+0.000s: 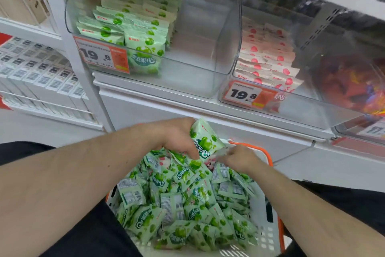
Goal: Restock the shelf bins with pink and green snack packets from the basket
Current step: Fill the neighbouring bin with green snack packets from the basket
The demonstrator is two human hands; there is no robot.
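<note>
A white basket with an orange rim [264, 223] sits in front of me, heaped with green snack packets [179, 200]; a few pink packets [164, 161] peek out near its far end. My left hand [177, 136] grips a green packet [205, 140] lifted above the heap. My right hand [239, 158] reaches into the far end of the heap, fingers curled among packets; what it holds is unclear. On the shelf, a clear bin [200, 63] holds rows of green packets [133, 21] on its left side. The bin to its right [308, 98] holds pink packets [268, 59].
Orange price tags reading 19.8 [100, 54] hang on the bin fronts. A further bin at the right [354, 84] holds red and multicoloured packets. White boxes [39, 71] fill a lower shelf on the left. A white shelf ledge [187, 102] runs under the bins.
</note>
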